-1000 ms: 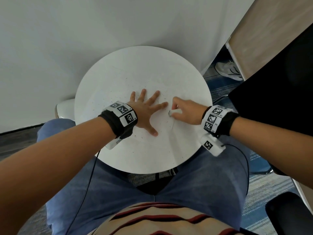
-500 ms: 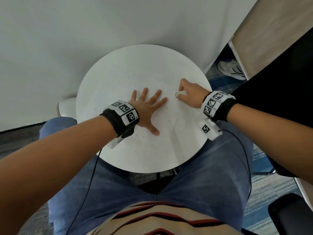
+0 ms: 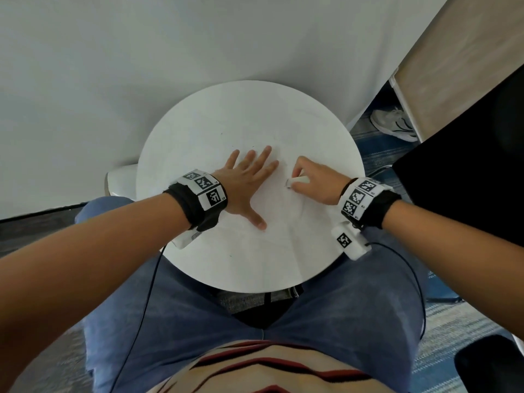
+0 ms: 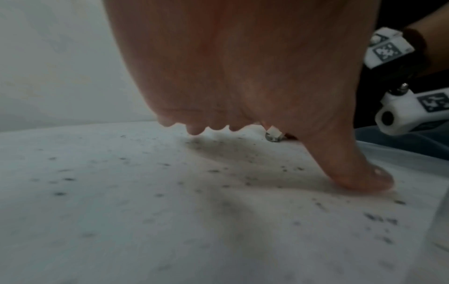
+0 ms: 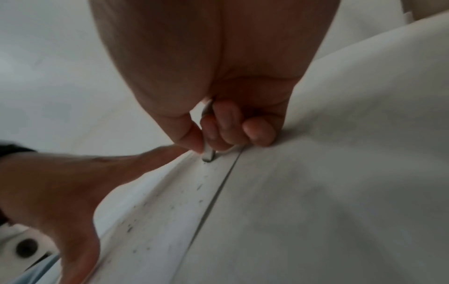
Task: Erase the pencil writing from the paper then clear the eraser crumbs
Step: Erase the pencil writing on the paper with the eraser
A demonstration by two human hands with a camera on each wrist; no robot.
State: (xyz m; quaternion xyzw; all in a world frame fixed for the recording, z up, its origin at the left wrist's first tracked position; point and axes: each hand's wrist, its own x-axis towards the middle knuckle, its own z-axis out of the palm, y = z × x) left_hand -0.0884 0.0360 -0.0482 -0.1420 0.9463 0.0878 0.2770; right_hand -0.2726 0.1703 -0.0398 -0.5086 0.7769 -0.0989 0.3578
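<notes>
Erasing | left hand point(image 3: 246, 182) lies spread flat on paper point(image 3: 283, 231) covering round worktop point(image 3: 198, 114) | right hand point(image 3: 314, 181) pinches eraser point(image 3: 296, 182), tip on sheet | crumbs point(image 4: 218, 171) scattered | rub short strokes away from your bracing palm; press lightly to avoid creasing.

I see my left hand point(image 4: 243, 67) filling the upper frame, thumb pressed on white paper point(image 4: 121, 221) speckled with dark eraser crumbs point(image 4: 381, 219); a small white eraser point(image 4: 273, 134) sits at centre.
</notes>
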